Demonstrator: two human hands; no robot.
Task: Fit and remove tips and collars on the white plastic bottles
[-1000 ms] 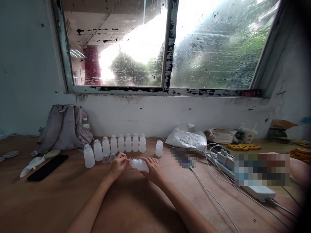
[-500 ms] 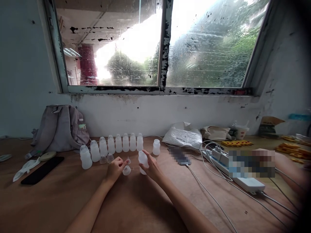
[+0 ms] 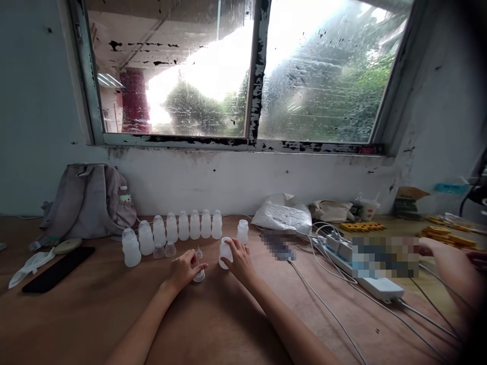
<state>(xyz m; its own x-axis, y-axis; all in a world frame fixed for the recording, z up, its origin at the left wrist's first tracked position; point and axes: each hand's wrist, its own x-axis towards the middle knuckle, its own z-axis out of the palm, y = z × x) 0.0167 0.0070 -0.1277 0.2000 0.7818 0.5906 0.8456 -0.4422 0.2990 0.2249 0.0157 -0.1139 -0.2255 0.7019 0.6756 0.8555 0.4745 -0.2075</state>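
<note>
"What are the hands up to?"

"The right hand point(image 3: 236, 258) is wrapped round a frosted plastic bottle point(image 3: 222, 255), lower centre of the frame. That bottle stands upright on the tabletop point(image 3: 213, 319), its mouth uncovered."

"Anything in it?"

"Can't tell — the wall is too cloudy."

"And the left hand point(image 3: 184, 268)?"

"Thumb stretched out, over a clear plastic cap point(image 3: 199, 277). I can't tell whether it grips that. A clear pointed piece point(image 3: 199, 252) shows just beyond."

"Other containers?"

"Eight capped frosted bottles point(image 3: 183, 226) in a row, left of centre, contents unreadable; two clear domed caps point(image 3: 170, 249) sit in front. Another uncapped bottle point(image 3: 242, 230) stands right of the row. At the left of the frame, the grey backpack point(image 3: 89, 205) carries a small drink bottle point(image 3: 124, 196) in its side pocket — labelled."
</note>
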